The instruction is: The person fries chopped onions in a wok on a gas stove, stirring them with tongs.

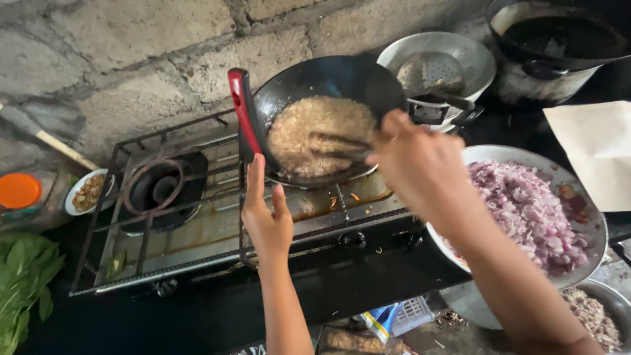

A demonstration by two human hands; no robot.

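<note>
The left hand (266, 217) grips the red handle (242, 112) of the black wok (328, 85) just ahead, while the right hand (420, 164) clasps a blurred stirring tool (338, 146) in the browning mince (319, 135), best scraped steadily with the wok firmly braced.

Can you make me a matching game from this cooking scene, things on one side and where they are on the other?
Things:
1. wok
2. left hand
3. chopped red onion
4. perforated ladle

Places:
A. in the metal bowl behind the wok
B. on the gas stove's right burner
C. at the red wok handle
D. in the wide bowl to the right

Pairs: 1-B, 2-C, 3-D, 4-A
</note>
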